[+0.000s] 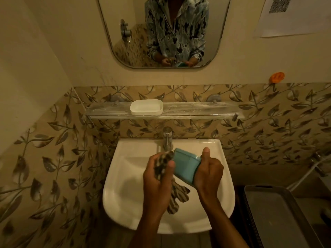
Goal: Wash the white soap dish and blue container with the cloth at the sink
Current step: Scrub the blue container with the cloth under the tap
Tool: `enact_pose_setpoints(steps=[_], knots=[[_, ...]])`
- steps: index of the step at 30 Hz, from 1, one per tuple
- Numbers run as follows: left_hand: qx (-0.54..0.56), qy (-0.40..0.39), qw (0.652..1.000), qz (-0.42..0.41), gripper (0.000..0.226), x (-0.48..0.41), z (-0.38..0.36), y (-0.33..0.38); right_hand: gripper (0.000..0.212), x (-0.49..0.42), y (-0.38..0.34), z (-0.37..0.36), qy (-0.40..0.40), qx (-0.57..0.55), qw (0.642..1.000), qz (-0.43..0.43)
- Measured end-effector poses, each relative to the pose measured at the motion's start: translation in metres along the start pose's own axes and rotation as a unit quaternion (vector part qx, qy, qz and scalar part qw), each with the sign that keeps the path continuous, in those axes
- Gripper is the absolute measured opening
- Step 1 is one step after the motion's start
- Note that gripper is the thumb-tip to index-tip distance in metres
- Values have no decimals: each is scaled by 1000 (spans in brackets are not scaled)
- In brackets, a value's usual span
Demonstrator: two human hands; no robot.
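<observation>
Left hand [157, 178] curls round the striped cloth [178, 198], held against the blue container [186, 167]. Right hand [208, 173] grips that container, tilted over the sink [125, 185], its inside hidden. Above, the white soap dish [146, 106] sits empty on the shelf [197, 109].

**Bathroom surroundings**

A rounded wall mirror [163, 31] is mounted above a clear glass shelf [197, 108], backed by beige leaf-patterned tiles [53, 140]. An orange plastic hook [277, 77] and a white paper sheet [293, 18] are fixed at right. A grey plastic basket [279, 221] is seen at lower right.
</observation>
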State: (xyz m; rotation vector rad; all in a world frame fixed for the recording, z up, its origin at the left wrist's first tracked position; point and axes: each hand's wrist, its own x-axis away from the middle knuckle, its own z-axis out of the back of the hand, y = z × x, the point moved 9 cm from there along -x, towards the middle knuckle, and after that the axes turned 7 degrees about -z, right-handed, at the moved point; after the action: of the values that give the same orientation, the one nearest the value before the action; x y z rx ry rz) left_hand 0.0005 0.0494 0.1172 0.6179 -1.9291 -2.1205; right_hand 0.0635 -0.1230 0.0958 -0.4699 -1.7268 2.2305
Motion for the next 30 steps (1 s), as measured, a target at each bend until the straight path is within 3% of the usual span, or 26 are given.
enact_pose_setpoints(steps=[1, 5, 7, 11, 14, 19, 23, 25, 30], knots=[[19, 26, 999, 7, 10, -2, 9, 0, 62, -5, 6, 4, 10, -27, 999, -30], [6, 115, 993, -9, 12, -15, 41, 10, 63, -14, 10, 14, 26, -57, 997, -42], [-14, 101, 994, -41, 16, -16, 31, 21, 62, -10, 5, 12, 29, -45, 998, -28], [-98, -14, 985, -142, 16, 4, -26, 38, 60, 0, -7, 5, 32, -17, 999, 17], [-135, -22, 966, -221, 16, 16, -41, 47, 61, 2, -6, 8, 37, -20, 999, 18], [-112, 6, 988, -105, 18, -34, -26, 21, 52, 3, -4, 13, 44, -31, 999, 3], [-144, -52, 973, -172, 17, 29, -62, 39, 59, -2, 14, 9, 15, -47, 998, -37], [-151, -38, 967, -203, 20, 37, -64, 44, 58, -2, 19, 5, -10, -75, 995, -66], [-141, 8, 988, -66, 13, -47, -29, 12, 58, 3, 3, 13, -8, -94, 995, -22]])
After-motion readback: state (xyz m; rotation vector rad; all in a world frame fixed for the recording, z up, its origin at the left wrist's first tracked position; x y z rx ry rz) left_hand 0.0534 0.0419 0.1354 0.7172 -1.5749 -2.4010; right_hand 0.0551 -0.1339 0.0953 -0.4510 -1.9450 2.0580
